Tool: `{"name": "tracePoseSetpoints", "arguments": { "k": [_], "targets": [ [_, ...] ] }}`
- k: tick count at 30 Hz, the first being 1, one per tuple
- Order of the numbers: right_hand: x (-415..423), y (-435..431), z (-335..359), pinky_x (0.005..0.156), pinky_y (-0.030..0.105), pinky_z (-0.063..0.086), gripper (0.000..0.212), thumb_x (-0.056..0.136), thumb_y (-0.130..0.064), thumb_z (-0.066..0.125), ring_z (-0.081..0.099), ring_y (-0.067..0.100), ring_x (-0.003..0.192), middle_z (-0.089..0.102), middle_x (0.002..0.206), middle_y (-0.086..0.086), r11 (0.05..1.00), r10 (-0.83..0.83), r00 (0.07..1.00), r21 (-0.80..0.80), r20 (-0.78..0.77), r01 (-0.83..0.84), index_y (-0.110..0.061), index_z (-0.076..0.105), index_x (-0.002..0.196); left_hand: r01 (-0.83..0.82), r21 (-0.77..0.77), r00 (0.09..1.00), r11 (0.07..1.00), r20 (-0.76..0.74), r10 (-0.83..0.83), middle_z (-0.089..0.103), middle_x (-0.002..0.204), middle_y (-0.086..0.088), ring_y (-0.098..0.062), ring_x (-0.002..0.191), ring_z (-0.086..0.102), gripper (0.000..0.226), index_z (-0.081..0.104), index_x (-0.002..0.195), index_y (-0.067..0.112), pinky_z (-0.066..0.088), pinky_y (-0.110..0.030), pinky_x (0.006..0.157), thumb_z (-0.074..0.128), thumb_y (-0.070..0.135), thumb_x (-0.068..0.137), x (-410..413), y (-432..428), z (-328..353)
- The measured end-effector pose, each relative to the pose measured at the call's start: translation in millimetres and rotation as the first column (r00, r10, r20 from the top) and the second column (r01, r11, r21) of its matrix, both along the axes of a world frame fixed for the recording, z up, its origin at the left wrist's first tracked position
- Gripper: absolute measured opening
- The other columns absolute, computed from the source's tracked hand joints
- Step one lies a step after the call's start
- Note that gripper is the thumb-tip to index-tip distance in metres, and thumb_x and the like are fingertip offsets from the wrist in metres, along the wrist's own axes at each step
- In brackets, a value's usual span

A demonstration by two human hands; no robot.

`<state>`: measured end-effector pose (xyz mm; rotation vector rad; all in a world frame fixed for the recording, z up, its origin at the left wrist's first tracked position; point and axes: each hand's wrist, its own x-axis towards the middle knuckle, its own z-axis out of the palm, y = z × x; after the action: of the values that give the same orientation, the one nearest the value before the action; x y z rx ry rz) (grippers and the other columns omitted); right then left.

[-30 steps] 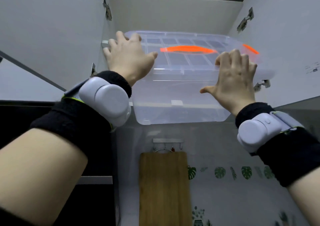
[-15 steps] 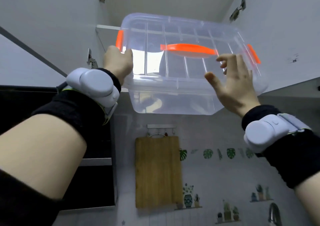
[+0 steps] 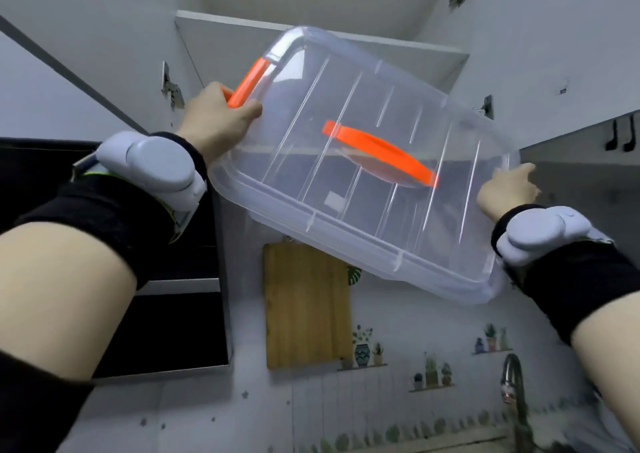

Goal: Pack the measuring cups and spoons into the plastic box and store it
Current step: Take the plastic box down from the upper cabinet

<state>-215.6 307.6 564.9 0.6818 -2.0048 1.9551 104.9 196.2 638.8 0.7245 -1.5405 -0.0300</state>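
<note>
Head view, left grip: the left hand (image 3: 218,120) is seen clamped on the left end of the clear plastic box (image 3: 346,189), fingers curled round the rim just beneath the orange side latch (image 3: 247,81).
Right grip: the right hand (image 3: 505,189) is closed on the opposite end; most of its fingers are hidden behind the rim.
Box attitude: held in the air between both hands, lid toward the camera, tilted with the right end lower. The flat orange carry handle (image 3: 377,152) lies across the lid.
Contents: no cups or spoons can be made out through the clear walls.
Surroundings: an open white wall cabinet shelf (image 3: 242,36) is above and behind the box; a wooden cutting board (image 3: 304,307) hangs on the wall below it.
Step (judged): the box is being handled at the cabinet, probably unpacked.
Next move (judged): the box should be levelled and set on a worktop, with both end grips kept firm until it is supported, and the latches then freed.
</note>
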Motion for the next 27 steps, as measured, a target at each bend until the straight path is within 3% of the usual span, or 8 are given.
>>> {"name": "tracePoseSetpoints", "arguments": {
  "k": [2,5,7,10,15,21,27],
  "targets": [
    [1,2,-11,0.101,0.041,0.034,0.044,0.095,-0.006,0.038,0.043,0.040,0.124,0.034,0.139,0.032,0.999,-0.043,0.999,-0.009,0.022,0.044,-0.002,0.027,0.137,-0.102,0.010,0.992,0.995,0.082,0.101,0.055,0.083,-0.004,-0.028,0.079,0.056,0.037,0.050,0.091,0.016,0.041,-0.035,0.062,0.056,0.051,0.080,0,6,-5],
    [1,7,-29,0.101,0.046,0.035,0.040,0.094,-0.004,0.038,0.044,0.045,0.123,0.038,0.136,0.031,0.993,-0.104,0.994,0.054,-0.027,0.106,-0.003,0.033,0.133,-0.290,0.060,0.914,0.955,0.313,0.258,0.053,0.086,-0.011,-0.029,0.077,0.050,0.059,0.054,0.095,0.010,0.035,-0.031,0.062,0.046,0.066,0.082,-1,10,-16],
    [-1,10,-42,0.101,0.048,0.036,0.038,0.094,-0.008,0.042,0.045,0.047,0.122,0.042,0.134,0.031,0.979,-0.121,0.990,0.154,-0.072,0.131,-0.002,0.036,0.131,-0.355,0.133,0.850,0.925,0.458,0.260,0.057,0.091,-0.016,-0.033,0.084,0.056,0.071,0.059,0.105,0.003,0.039,-0.031,0.068,0.039,0.068,0.085,0,6,-31],
    [-4,11,-66,0.098,0.048,0.038,0.036,0.096,-0.016,0.043,0.048,0.047,0.119,0.045,0.132,0.031,0.940,-0.102,0.989,0.316,-0.111,0.132,-0.003,0.039,0.129,-0.363,0.282,0.801,0.888,0.581,0.143,0.061,0.115,-0.026,-0.038,0.105,0.059,0.071,0.058,0.114,-0.005,0.043,-0.034,0.084,0.035,0.059,0.092,-1,-6,-65],
    [-3,1,-108,0.096,0.047,0.040,0.035,0.098,-0.018,0.038,0.049,0.047,0.118,0.047,0.129,0.032,0.878,-0.083,0.986,0.458,-0.144,0.140,-0.003,0.040,0.130,-0.356,0.484,0.787,0.800,0.617,-0.023,0.055,0.129,-0.026,-0.038,0.117,0.055,0.059,0.053,0.123,-0.005,0.044,-0.035,0.095,0.031,0.044,0.099,-9,-20,-126],
    [2,-24,-144,0.097,0.045,0.040,0.035,0.099,-0.018,0.040,0.048,0.043,0.120,0.048,0.130,0.029,0.824,-0.019,0.991,0.559,-0.136,0.092,-0.003,0.044,0.130,-0.452,0.539,0.734,0.711,0.677,-0.047,0.052,0.132,-0.027,-0.037,0.122,0.050,0.052,0.050,0.127,-0.007,0.040,-0.031,0.095,0.024,0.030,0.102,-9,-43,-186],
    [2,-67,-177,0.097,0.041,0.041,0.033,0.095,-0.013,0.043,0.050,0.040,0.121,0.051,0.130,0.026,0.718,0.069,0.993,0.696,-0.101,0.021,0.001,0.050,0.124,-0.521,0.535,0.696,0.665,0.717,-0.032,0.050,0.135,-0.024,-0.037,0.125,0.047,0.051,0.048,0.130,-0.005,0.038,-0.034,0.098,0.022,0.030,0.104,-13,-82,-238]
  ]
}}
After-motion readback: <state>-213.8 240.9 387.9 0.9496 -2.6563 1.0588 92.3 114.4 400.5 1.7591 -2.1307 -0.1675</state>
